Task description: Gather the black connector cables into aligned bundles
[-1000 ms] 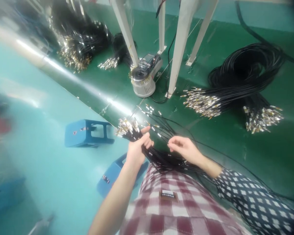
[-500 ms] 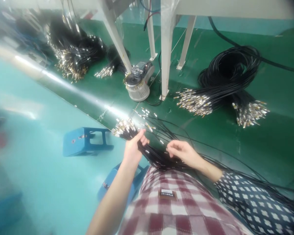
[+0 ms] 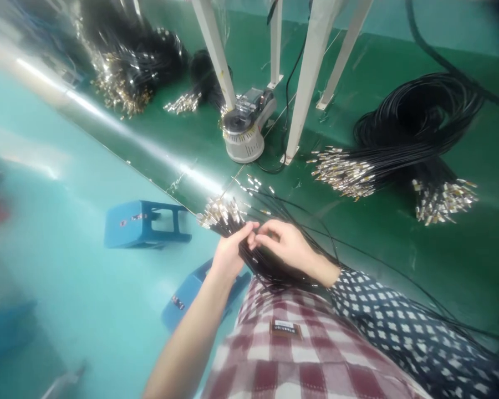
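Spreading across most of the view, a glossy green work surface (image 3: 382, 235) is bordering a pale turquoise floor (image 3: 66, 299) along a slanting edge. A maroon-and-white checked apron (image 3: 316, 366) is covering the person's front. A large looped coil of black cables (image 3: 424, 138) is lying on the right of the surface, its metallic ends pointing left. Straight whitish posts (image 3: 309, 77) are standing towards the back. Two blue plastic stools (image 3: 125, 224) are resting on the floor to the left, one partly hidden behind the left forearm.

A thick bundle of thin black cables (image 3: 270, 269) is lying just in front of the apron, at the near edge of the surface. A rounded grey-and-black device (image 3: 244, 141) is sitting beyond it, near the foot of a post. The bare left hand (image 3: 230, 252) is grasping the bundle close below its ends, thumb on top. The bare right hand (image 3: 289, 246) is curling its fingers right beside the left fingertips, over the bundle; whether it is pinching a cable, one cannot tell. Several loose black cables (image 3: 285, 209) are lying just beyond the hands. Small whitish-silver connector tips (image 3: 220, 212) are fanning out past the left hand.
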